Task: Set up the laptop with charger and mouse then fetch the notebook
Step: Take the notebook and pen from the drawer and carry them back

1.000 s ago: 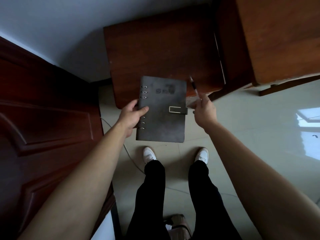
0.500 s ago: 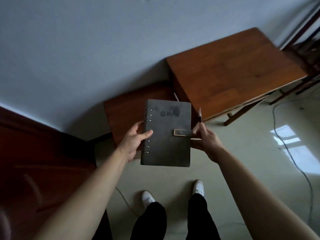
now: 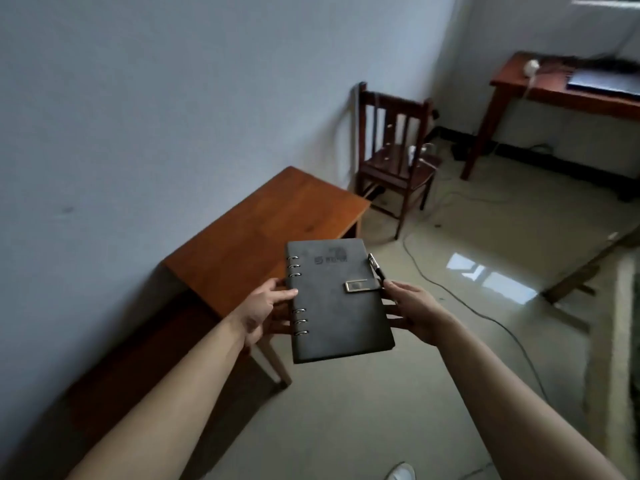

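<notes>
A dark grey ring-bound notebook point(image 3: 337, 299) with a metal clasp is held flat in front of me, between both hands. My left hand point(image 3: 265, 311) grips its spine edge, thumb on the cover and fingers underneath. My right hand point(image 3: 414, 311) holds the clasp edge, with a black pen point(image 3: 376, 268) sticking up beside its thumb. Far off at the top right, a closed laptop point(image 3: 604, 81) lies on a wooden desk point(image 3: 554, 93), with a white charger point(image 3: 531, 66) and its cable at the desk's left end.
A low wooden table point(image 3: 263, 223) stands against the wall just beyond the notebook. A wooden chair point(image 3: 394, 157) stands behind it. Cables point(image 3: 485, 306) run across the shiny floor. A wooden frame leg point(image 3: 581, 275) slants in at the right.
My view has lifted and turned right, from the floor and door to the room with the chair and far desk. Both hands keep hold of the notebook.
</notes>
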`<state>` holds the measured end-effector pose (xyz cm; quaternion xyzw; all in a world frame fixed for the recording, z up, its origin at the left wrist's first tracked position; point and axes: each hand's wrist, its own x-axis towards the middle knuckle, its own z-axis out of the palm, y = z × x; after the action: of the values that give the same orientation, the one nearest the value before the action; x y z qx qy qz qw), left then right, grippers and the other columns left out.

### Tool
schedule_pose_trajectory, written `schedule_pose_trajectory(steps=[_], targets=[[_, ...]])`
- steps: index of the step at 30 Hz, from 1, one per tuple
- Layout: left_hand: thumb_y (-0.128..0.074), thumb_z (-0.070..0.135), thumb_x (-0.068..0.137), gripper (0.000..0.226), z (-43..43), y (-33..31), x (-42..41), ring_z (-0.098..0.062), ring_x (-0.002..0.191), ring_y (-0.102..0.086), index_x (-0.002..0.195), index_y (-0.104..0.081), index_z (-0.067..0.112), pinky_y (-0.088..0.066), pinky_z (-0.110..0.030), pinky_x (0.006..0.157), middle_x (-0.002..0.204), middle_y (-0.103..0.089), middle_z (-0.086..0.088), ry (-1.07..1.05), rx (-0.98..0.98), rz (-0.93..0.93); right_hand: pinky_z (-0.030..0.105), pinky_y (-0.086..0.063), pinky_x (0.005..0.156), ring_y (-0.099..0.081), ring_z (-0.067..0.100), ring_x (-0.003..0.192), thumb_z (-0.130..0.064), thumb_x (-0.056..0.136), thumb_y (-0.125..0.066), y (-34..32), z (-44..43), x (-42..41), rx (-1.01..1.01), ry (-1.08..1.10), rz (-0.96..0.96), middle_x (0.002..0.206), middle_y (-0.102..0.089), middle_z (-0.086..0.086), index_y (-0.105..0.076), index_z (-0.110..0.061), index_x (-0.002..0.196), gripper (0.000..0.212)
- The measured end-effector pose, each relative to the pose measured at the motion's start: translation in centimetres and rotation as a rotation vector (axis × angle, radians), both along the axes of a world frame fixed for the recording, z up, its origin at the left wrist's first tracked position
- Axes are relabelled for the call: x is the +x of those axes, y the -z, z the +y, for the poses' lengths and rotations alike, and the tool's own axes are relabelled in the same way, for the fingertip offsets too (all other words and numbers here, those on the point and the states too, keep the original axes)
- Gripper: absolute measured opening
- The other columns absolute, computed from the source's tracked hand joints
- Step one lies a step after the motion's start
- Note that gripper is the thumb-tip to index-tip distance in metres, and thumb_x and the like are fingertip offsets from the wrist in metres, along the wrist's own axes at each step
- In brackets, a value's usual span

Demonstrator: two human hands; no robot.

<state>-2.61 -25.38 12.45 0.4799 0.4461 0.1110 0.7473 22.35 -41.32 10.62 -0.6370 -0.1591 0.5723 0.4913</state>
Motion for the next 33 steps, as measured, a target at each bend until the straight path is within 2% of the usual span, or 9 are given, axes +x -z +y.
schedule_pose_trajectory(steps=[3,5,7,9,15,21,24,27,33], targets=[[-0.059,0.024,0.095,0.03,-0.8,-0.1,7.9,-0.025,0.076,-0.072,0.125,-0.058,0.022,-0.059,-0.044,0.064,0.094,-0.075,-0.006,0.081,0.034,0.017,0.037,-0.059,0.075,-0.073,0.021,0.086,-0.032,0.108,-0.042,-1.0,-2.7,6.8,0.037,0.055,0.016,0.108,-0.076,-0.001,-0.073,-0.021,0.116,0.034],[-0.053,0.052,0.094,0.039,-1.4,-0.2,12.5,-0.028,0.087,-0.07,0.125,-0.063,0.031,-0.058,-0.049,0.077,0.107,-0.074,-0.005,0.173,0.03,0.028,0.037,-0.059,0.07,-0.073,0.021,0.08,-0.031,0.108,-0.042,-1.8,-4.1,10.6,0.055,0.099,-0.021,0.102,-0.076,-0.004,-0.073,-0.026,0.115,0.032],[-0.043,0.073,0.087,0.056,-2.0,-0.6,16.8,-0.027,0.091,-0.07,0.12,-0.068,0.035,-0.058,-0.05,0.08,0.11,-0.072,-0.003,0.249,0.013,0.035,0.035,-0.059,0.065,-0.072,0.022,0.076,-0.031,0.108,-0.043,-2.5,-5.5,14.2,0.068,0.16,-0.044,0.099,-0.076,-0.004,-0.071,-0.028,0.117,0.03],[-0.038,0.08,0.084,0.062,-2.2,-1.2,20.8,-0.024,0.09,-0.07,0.119,-0.068,0.037,-0.057,-0.049,0.079,0.109,-0.072,-0.003,0.283,0.0,0.021,0.034,-0.058,0.066,-0.072,0.021,0.075,-0.031,0.108,-0.042,-2.8,-6.7,17.6,0.078,0.216,-0.041,0.101,-0.075,-0.003,-0.071,-0.028,0.119,0.031],[-0.029,0.078,0.089,0.066,-1.8,-1.5,32.2,-0.032,0.092,-0.071,0.126,-0.063,0.034,-0.057,-0.051,0.077,0.122,-0.069,-0.01,0.371,-0.038,-0.01,0.03,-0.057,0.066,-0.073,0.017,0.075,-0.03,0.108,-0.04,-1.6,-8.7,26.3,0.032,0.362,0.019,0.095,-0.078,-0.005,-0.073,-0.029,0.109,0.033],[-0.025,0.076,0.091,0.068,1.7,1.7,42.9,-0.037,0.099,-0.068,0.128,-0.06,0.031,-0.056,-0.053,0.08,0.121,-0.069,-0.011,0.44,-0.13,0.019,0.032,-0.055,0.067,-0.071,0.019,0.08,-0.035,0.107,-0.042,0.6,-7.4,34.8,-0.015,0.472,0.138,0.103,-0.075,-0.004,-0.074,-0.032,0.113,0.033],[-0.033,0.071,0.093,0.063,5.4,3.4,50.0,-0.038,0.098,-0.068,0.123,-0.065,0.026,-0.055,-0.056,0.085,0.119,-0.069,-0.012,0.477,-0.211,0.036,0.036,-0.057,0.073,-0.071,0.023,0.086,-0.036,0.106,-0.042,1.6,-4.9,41.0,-0.013,0.498,0.182,0.109,-0.072,0.0,-0.071,-0.028,0.122,0.034],[-0.045,0.065,0.092,0.055,8.4,3.9,56.3,-0.036,0.092,-0.07,0.114,-0.071,0.022,-0.055,-0.053,0.082,0.109,-0.071,-0.011,0.54,-0.264,0.05,0.04,-0.056,0.08,-0.069,0.025,0.091,-0.036,0.105,-0.045,1.4,-2.7,46.4,-0.048,0.538,0.205,0.113,-0.07,0.001,-0.071,-0.025,0.124,0.034],[-0.059,0.063,0.085,0.048,15.1,2.7,70.4,-0.037,0.096,-0.069,0.101,-0.078,0.021,-0.054,-0.056,0.088,0.102,-0.071,-0.01,0.661,-0.287,0.095,0.042,-0.056,0.08,-0.066,0.027,0.095,-0.037,0.103,-0.046,0.3,2.8,58.6,-0.078,0.601,0.24,0.12,-0.063,0.005,-0.065,-0.018,0.132,0.04]])
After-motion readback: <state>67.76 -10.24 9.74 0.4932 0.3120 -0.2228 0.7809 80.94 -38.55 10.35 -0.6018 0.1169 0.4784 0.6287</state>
